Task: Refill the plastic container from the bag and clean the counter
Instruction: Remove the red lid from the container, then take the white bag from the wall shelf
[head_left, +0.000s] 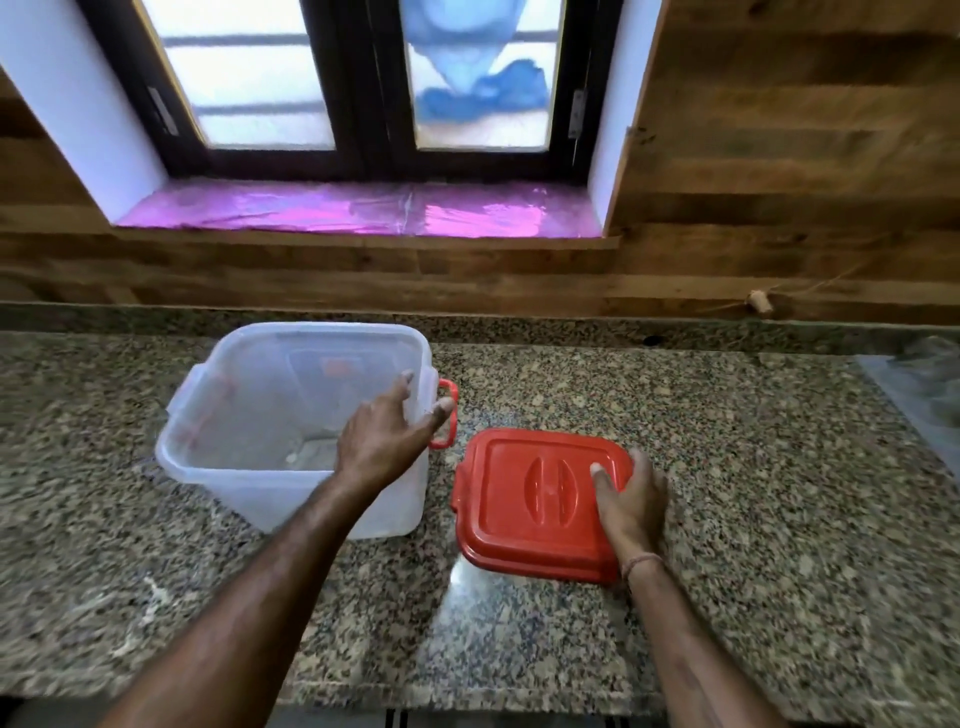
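Container: we see one clear plastic tub (249, 415) standing upright and open on the left of the tabletop (727, 467), nearly empty, with a thin trace of pale grains on its floor.
Handles: we count two red ones, the right handle (445, 413) plain to see, the left one only through the wall.
Lid: one red lid (524, 499) lies flat on the tabletop just right of the tub, apart from it.
Left hand: our left hand (384, 436) hangs over the tub's right rim, fingers (405, 382) spread loosely, holding nothing we can make out.
Right hand: our right hand (631, 504) rests on the lid's right edge, thumb on top, the other fingers curled around the rim; a thread band sits at the wrist.
Bag: at the far right edge we see one clear plastic sheet (930, 395), blurred; we cannot tell whether it is the bag.
Window: one, two panes, with a pink-lined sill (358, 210).
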